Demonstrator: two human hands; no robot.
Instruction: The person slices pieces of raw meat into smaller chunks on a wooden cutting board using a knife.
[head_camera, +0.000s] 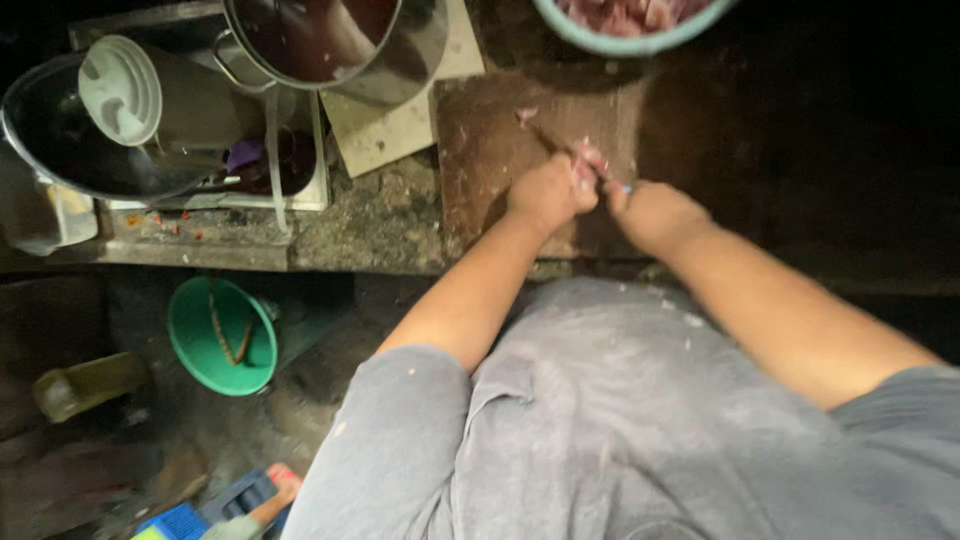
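A dark wooden cutting board (490, 150) lies on the counter in front of me. My left hand (548, 192) is closed on a small pink piece of meat (585, 160) over the board. My right hand (655, 213) grips a knife by its handle, and the knife's blade (548, 135) points up and left across the board, right beside the meat. A scrap of meat (526, 114) lies near the blade's tip. A teal-rimmed bowl of raw pink meat (630, 18) sits at the board's far edge.
On the left stand a steel pot (335, 45), a grey lidded jug (150, 95) lying in a dark pan (60, 135), and a white tray (310, 185). A green bucket (220, 337) sits on the floor below the counter edge.
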